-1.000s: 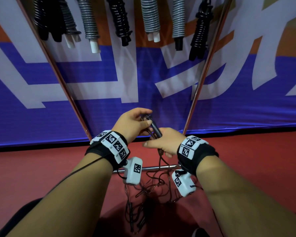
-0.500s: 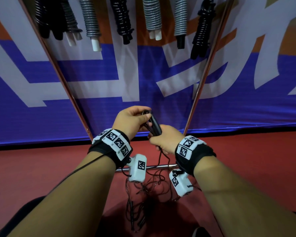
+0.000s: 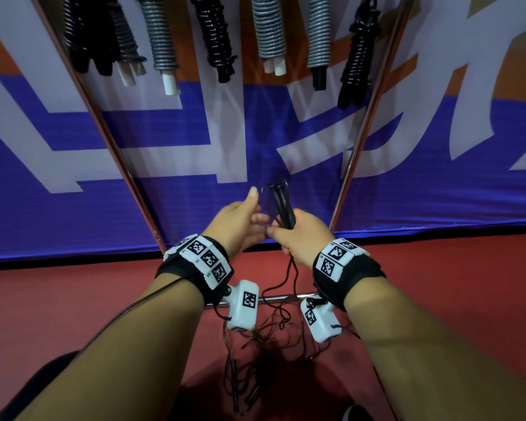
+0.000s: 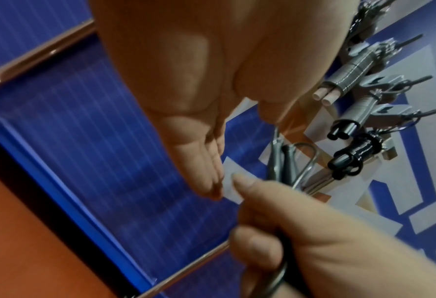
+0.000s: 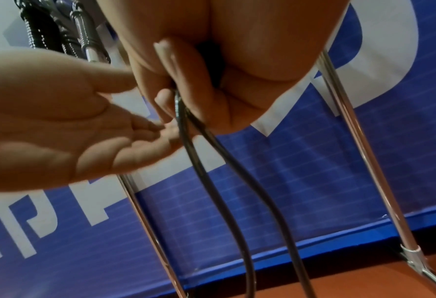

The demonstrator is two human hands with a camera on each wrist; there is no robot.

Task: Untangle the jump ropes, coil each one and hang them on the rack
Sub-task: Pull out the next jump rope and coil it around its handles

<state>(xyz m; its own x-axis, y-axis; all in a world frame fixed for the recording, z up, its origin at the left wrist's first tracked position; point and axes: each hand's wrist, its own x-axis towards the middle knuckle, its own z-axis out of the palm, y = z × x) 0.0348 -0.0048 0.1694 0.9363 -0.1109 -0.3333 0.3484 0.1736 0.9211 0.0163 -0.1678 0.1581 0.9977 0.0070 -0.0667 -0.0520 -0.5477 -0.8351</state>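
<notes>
Left hand [image 3: 240,221] now letting go and spreading flat beside the black handles [image 3: 281,205], right hand [image 3: 301,238] gripping them before the rack [image 3: 359,138], left wrist view showing straight fingers [image 4: 206,173], right wrist view showing 2 rope strands [image 5: 227,181] hanging from the fist.

At frame centre our right hand [image 3: 299,238] grips the black jump rope handles [image 3: 283,205] upright, while our left hand [image 3: 240,226] spreads its fingers just beside them. Rope tangles [image 3: 264,344] lie lower centre; coiled ropes [image 3: 219,34] hang along the top.

Large white characters on the blue banner [image 3: 438,189] are cropped and unreadable.
</notes>
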